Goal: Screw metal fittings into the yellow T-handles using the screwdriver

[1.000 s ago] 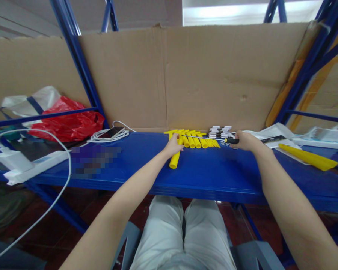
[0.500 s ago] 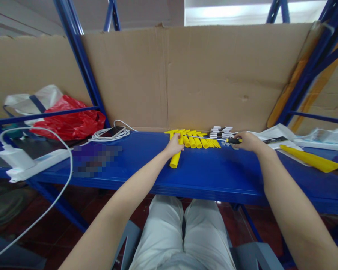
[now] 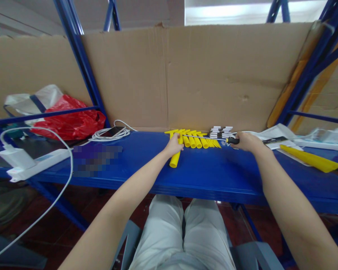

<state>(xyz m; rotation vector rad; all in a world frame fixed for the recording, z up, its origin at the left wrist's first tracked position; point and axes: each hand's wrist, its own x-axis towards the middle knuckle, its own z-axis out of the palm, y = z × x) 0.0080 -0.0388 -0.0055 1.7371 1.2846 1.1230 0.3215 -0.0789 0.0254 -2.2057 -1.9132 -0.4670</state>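
My left hand is closed around a yellow T-shaped plastic piece, whose round tube end points towards me. A long thin screwdriver with a black and yellow handle is gripped in my right hand. Its metal shaft lies level and runs left to the piece at my left fingers; whether the tip is inside it I cannot tell. Behind the shaft stand several more yellow pieces in a row. A stack of small white and black items lies to their right.
A blue shelf top carries everything, with a cardboard sheet behind. To the right lie a long yellow piece and white papers. To the left are a coiled white cable, a power strip and a red bag.
My right hand has shifted slightly to the left, further round the screwdriver handle, hiding more of its end. The left hand and the yellow piece have barely moved.
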